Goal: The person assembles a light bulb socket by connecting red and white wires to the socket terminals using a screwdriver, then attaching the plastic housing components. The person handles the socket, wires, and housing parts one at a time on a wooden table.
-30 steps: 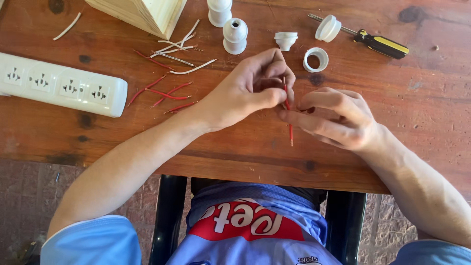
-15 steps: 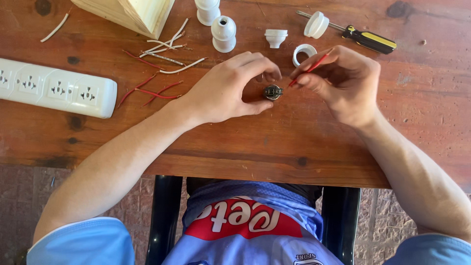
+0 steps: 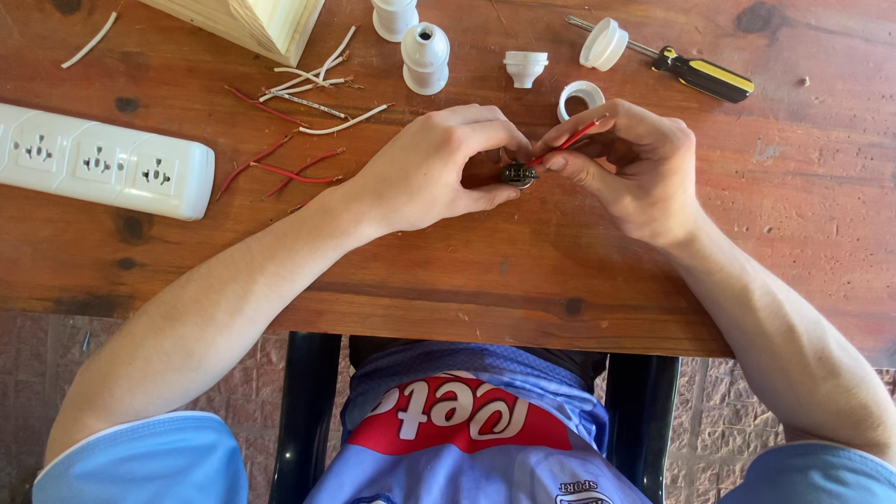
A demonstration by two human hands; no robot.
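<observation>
My left hand (image 3: 434, 173) pinched a small dark metal fitting (image 3: 518, 175) between thumb and fingertips, just above the wooden table (image 3: 821, 215). My right hand (image 3: 627, 159) pressed a red wire (image 3: 571, 142) between thumb and forefinger, its end touching the fitting. Just beyond my knuckles lay a white ring (image 3: 581, 96) and white socket parts (image 3: 426, 58). Loose red and white wire scraps (image 3: 289, 173) lay to my left, near a white power strip (image 3: 103, 161). A yellow-handled screwdriver (image 3: 700, 75) lay beyond my right hand.
</observation>
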